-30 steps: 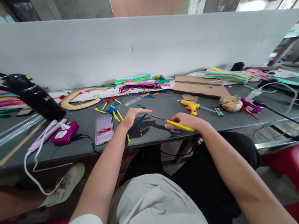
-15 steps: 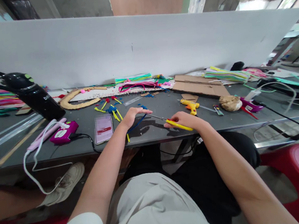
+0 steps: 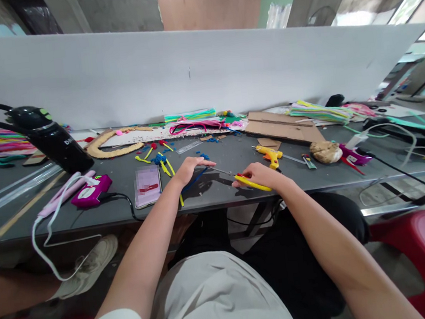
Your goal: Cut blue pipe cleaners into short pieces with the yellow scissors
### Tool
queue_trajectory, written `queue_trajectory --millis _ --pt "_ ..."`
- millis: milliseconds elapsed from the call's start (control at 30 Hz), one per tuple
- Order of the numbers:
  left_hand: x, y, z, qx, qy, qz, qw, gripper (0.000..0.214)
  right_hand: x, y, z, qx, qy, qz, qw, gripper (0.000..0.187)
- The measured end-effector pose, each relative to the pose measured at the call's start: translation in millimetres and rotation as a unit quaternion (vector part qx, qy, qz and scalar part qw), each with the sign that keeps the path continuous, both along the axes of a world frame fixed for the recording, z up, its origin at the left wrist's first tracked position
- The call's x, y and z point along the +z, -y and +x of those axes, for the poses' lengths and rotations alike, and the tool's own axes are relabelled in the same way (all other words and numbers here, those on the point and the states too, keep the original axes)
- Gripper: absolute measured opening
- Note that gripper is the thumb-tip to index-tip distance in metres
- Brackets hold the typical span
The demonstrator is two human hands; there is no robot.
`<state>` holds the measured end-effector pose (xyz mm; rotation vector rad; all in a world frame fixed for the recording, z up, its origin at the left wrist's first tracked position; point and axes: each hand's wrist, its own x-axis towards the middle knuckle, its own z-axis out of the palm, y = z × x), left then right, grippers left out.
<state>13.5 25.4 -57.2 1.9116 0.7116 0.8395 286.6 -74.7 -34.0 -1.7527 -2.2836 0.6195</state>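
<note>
My right hand (image 3: 261,174) grips yellow-handled scissors (image 3: 249,182) over the grey table (image 3: 216,190), their blades pointing left toward my other hand. My left hand (image 3: 189,168) lies with fingers stretched out flat, pressing on a blue pipe cleaner (image 3: 194,181) that runs under it toward the scissor tips. A phone (image 3: 147,186) lies just left of that hand. Short yellow, blue and red pipe-cleaner bits (image 3: 160,157) are scattered behind it.
A black bottle (image 3: 47,140), a pink device (image 3: 89,190) with white cable, a yellow glue gun (image 3: 270,154), cardboard sheets (image 3: 283,126) and stacks of coloured pipe cleaners (image 3: 190,116) crowd the table. A white board (image 3: 187,70) walls the back. Another person's shoe (image 3: 90,265) shows lower left.
My right hand with the scissors has crept slightly left toward the left hand. The left hand stays flat on the blue pipe cleaner.
</note>
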Motion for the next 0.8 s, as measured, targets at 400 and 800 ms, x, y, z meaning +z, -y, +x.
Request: queue_trajectory --millis 400,800 --pt "-18.0 -17.4 7.6 0.100 -0.204 0.171 0.959 0.041 7.3 4.6 24.5 -0.129 0.111 -0.008 0.985 0.068" --pt "-3.8 -1.9 -0.1 0.032 -0.137 0.113 0.984 0.022 8.0 2.3 32.0 -0.140 0.068 -0.017 0.988 0.072"
